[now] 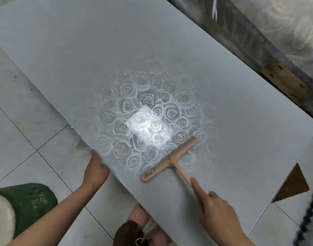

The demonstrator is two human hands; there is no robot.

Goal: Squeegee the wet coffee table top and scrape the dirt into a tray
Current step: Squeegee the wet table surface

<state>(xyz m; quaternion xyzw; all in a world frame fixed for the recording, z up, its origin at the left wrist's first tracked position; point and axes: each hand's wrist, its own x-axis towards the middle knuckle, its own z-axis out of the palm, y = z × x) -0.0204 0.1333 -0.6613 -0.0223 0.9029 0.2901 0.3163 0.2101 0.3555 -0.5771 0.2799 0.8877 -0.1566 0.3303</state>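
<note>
The right hand (pixel 221 215) holds the peach-coloured squeegee (pixel 171 158) by its handle. Its index finger (pixel 196 189) lies straight along the top of the handle, pointing toward the blade, and the thumb (pixel 212 194) sits just beside it on the right. The other fingers are hidden under the palm, so how they wrap the handle cannot be told. Beyond the tip of that index finger the handle meets the crossbar, whose blade lies flat on the grey coffee table top (pixel 81 50), slanting from near left to far right. Just past the blade the glossy surface shows a pattern of roses around a bright patch of glare (pixel 146 125). A few small white crumbs (pixel 112 90) lie on the table well beyond the fingers and to their left, apart from the squeegee. The left hand (pixel 96 169) grips the near left edge of the table top. One digit rests along the rim and the remaining fingers go under the edge out of sight, so whether they are spread cannot be told. Behind and left of that wrist a green cylindrical object (pixel 31 201) stands on the pale tiled floor (pixel 19 103).
</note>
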